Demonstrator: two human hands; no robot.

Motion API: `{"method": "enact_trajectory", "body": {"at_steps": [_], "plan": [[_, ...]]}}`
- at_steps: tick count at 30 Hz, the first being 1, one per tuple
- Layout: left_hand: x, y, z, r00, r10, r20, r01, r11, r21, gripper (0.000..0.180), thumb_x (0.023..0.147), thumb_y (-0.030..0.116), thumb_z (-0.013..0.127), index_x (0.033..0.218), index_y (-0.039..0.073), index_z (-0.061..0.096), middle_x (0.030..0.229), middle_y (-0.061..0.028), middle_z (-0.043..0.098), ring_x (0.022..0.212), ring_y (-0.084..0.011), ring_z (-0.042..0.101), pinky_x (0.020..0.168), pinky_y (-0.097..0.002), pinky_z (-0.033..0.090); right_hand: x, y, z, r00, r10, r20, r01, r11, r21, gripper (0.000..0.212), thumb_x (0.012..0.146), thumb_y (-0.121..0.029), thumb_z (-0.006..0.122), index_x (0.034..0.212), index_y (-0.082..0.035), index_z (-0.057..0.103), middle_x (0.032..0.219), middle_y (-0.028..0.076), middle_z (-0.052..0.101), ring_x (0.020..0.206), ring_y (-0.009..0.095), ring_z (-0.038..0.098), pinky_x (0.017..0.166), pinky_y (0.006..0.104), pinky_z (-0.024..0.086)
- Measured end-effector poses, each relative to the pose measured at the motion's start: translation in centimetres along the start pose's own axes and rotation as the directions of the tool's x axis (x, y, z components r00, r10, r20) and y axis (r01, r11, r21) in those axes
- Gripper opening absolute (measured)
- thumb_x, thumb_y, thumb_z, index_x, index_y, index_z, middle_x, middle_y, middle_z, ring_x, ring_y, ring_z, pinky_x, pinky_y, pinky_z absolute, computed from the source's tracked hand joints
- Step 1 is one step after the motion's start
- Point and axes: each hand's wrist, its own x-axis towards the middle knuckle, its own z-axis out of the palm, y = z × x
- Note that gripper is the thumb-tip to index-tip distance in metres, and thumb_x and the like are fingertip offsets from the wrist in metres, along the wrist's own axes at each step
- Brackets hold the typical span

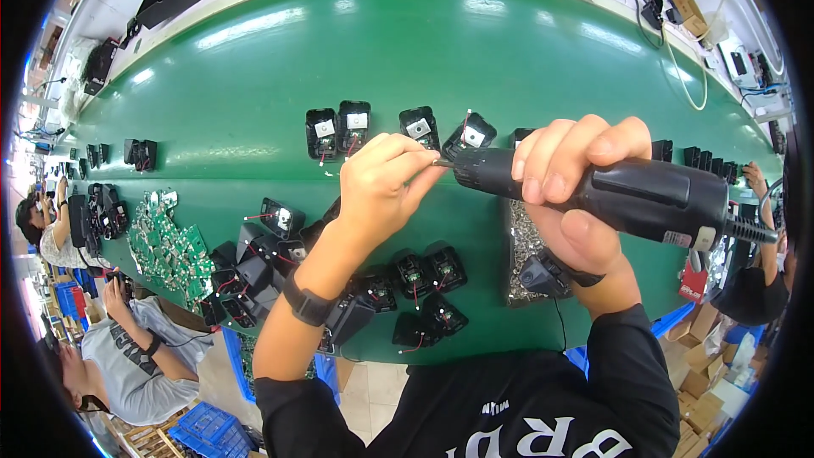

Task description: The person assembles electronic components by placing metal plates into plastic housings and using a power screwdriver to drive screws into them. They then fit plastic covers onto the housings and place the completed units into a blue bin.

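Note:
My right hand [585, 148] is wrapped around a black electric screwdriver [640, 195], held level with its bit toward the left. At the bit's tip, the thumb and forefinger of my left hand [379, 182] are pinched together; anything between them is too small to make out. Beyond my hands stand several open black plastic housings [321, 133] with light metal plates and short red-and-white wires inside. Under the screwdriver, partly hidden by it, lies a tray of small metal screws [526, 246]. More black housings with wires [445, 265] lie between my forearms.
Left of my left arm are a heap of black housings [259, 267] and a pile of green circuit boards [170, 242]. A green conveyor-like table [280, 59] spans the view. Co-workers [140, 356] sit at left and right. Blue crates [208, 431] stand on the floor.

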Motion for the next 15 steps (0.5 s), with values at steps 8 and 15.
{"method": "enact_trajectory", "body": {"at_steps": [8,15], "plan": [[1.2,-1.1,-0.7,0.981,-0.117,0.153,0.077,0.967,0.242,0.078,0.056,0.03,0.089,0.124,0.008,0.058,0.119,-0.0078,0.059,0.114,-0.0283,0.052,0.093,-0.0426,0.04,1.3,3.0,-0.2,0.999,-0.052,-0.007,0.052,0.998,-0.031,0.046,0.082,-0.013,0.073,0.119,-0.01,0.046,0.088,0.004,0.056,0.078,0.019,0.056,0.076,0.0361,0.046],[1.4,-3.9,0.0,0.954,-0.113,0.276,-0.021,0.898,0.44,0.071,0.056,0.031,0.088,0.117,0.006,0.063,0.103,-0.0056,0.066,0.106,-0.0224,0.058,0.093,-0.0431,0.038,2.2,7.1,-0.6,1.0,0.02,-0.003,-0.02,1.0,-0.013,0.044,0.079,-0.007,0.065,0.118,-0.005,0.045,0.089,0.009,0.056,0.08,0.019,0.055,0.08,0.0378,0.046]]}}
